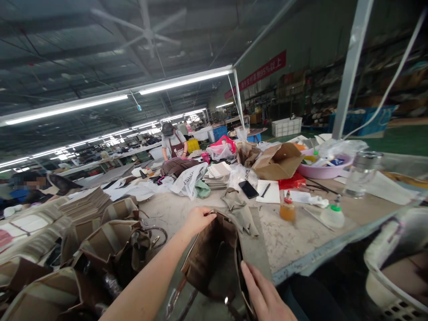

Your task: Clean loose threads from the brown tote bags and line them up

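A brown handbag (207, 256) stands with its mouth open in front of me on the table, its dark inside showing. My left hand (199, 220) pinches the far corner of its rim between thumb and fingers. Along the bag's right side lies my right hand (264, 292), fingers stretched out against the outer edge; its thumb is not visible. Brown straps and a shiny metal fitting hang at the near side of the bag. Just beyond the bag, a crumpled grey-green piece of cloth (239, 209) lies on the table.
Several similar brown bags (103, 240) crowd the left. Farther back are a black phone (248, 189), a pen on paper, a bottle of amber liquid (287, 209), a green-capped bottle (334, 216), a clear jar (361, 174) and a pink basin (324, 167). A white basket (377, 267) stands right. Other people work beyond.
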A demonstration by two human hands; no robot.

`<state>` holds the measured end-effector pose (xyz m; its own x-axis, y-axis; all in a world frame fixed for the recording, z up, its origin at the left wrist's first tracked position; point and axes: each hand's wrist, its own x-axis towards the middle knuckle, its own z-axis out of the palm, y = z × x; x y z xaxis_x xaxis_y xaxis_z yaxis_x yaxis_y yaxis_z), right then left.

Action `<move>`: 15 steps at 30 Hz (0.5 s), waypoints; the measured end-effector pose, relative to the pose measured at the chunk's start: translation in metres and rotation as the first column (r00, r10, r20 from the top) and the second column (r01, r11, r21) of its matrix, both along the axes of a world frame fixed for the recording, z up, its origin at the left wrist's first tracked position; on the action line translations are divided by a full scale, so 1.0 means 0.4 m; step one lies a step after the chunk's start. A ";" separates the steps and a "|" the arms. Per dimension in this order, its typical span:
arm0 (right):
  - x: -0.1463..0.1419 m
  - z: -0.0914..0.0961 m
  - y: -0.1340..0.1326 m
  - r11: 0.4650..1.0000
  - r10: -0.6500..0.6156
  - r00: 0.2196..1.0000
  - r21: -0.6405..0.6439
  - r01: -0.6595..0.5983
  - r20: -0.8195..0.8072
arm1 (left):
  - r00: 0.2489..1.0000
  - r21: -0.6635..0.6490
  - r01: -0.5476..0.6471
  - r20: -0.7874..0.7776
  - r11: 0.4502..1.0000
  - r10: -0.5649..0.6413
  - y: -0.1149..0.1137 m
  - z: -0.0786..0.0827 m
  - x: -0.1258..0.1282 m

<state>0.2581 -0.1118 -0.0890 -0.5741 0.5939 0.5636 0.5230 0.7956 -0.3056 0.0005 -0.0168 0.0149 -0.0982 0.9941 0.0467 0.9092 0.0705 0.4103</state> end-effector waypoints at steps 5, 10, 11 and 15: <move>0.034 0.032 0.006 0.997 0.025 1.000 -0.067 -0.024 0.016 | 0.992 0.019 -0.099 -0.077 0.995 0.101 0.011 -0.003 0.000; 0.049 0.067 0.013 0.991 -0.105 0.994 -0.090 0.101 -0.033 | 0.968 0.020 -0.191 -0.163 0.981 0.191 0.012 -0.006 -0.003; 0.051 0.073 0.017 0.987 -0.135 0.990 -0.097 0.131 -0.030 | 0.962 0.018 -0.204 -0.179 0.979 0.204 0.013 -0.008 -0.005; 0.051 0.075 0.041 0.972 -0.206 0.978 -0.112 0.207 0.017 | 0.943 0.017 -0.246 -0.228 0.969 0.243 0.018 -0.010 -0.015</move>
